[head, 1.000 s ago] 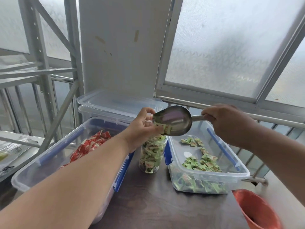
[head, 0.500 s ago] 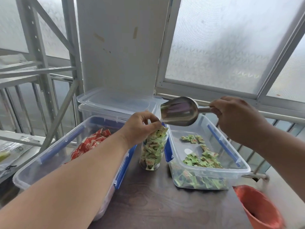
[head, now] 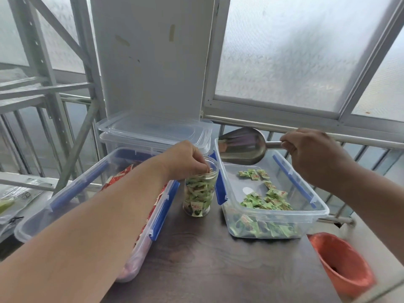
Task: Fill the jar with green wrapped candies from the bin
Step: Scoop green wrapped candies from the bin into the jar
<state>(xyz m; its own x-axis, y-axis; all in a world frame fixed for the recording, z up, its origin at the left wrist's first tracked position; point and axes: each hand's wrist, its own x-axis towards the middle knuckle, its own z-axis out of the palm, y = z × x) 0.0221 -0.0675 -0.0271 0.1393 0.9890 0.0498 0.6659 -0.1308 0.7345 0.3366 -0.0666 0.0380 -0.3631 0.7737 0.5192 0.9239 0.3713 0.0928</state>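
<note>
Jar nearly brimful of green wrapped candies at frame centre.
Left hand fingers pinch candies at its mouth; right hand grips an emptied scoop over the bin, still holding more.

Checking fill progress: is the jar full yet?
Nearly full. Green candies reach just below the rim of the upright jar; the left hand has its fingertips in the mouth, hiding the top layer.

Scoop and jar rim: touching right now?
Apart. The head view shows the scoop held by the right hand over the bin, with bin wall visible between its mouth and the jar.
</note>
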